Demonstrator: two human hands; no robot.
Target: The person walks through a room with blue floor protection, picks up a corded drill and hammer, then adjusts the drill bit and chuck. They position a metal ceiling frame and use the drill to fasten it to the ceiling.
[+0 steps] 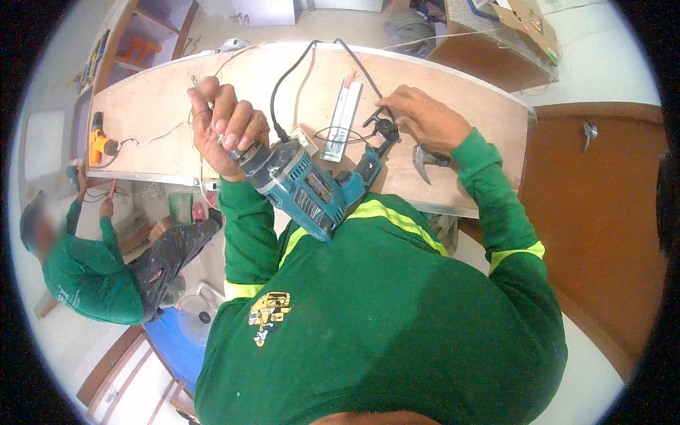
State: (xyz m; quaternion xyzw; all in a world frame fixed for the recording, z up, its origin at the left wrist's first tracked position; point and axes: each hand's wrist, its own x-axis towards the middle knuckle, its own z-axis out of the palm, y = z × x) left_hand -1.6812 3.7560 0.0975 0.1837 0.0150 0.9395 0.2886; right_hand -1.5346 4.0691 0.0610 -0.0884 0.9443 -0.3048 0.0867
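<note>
1. My left hand (225,131) has its fingers wrapped around the front end of the teal drill (306,185), holding its weight above the desk (163,106).
2. My right hand (423,117) rests on the desk, fingers pinching what looks like a small black key (384,129) beside the drill's handle; the view is poor there.
3. A metal strip (342,120) lies between my hands, within reach.

There is one view — from the person's head, looking straight down. It is very close to the green shirt (382,312), with the table (156,106) just past it. The picture is round, and straight edges bend near its rim — the floor shows around.
</note>
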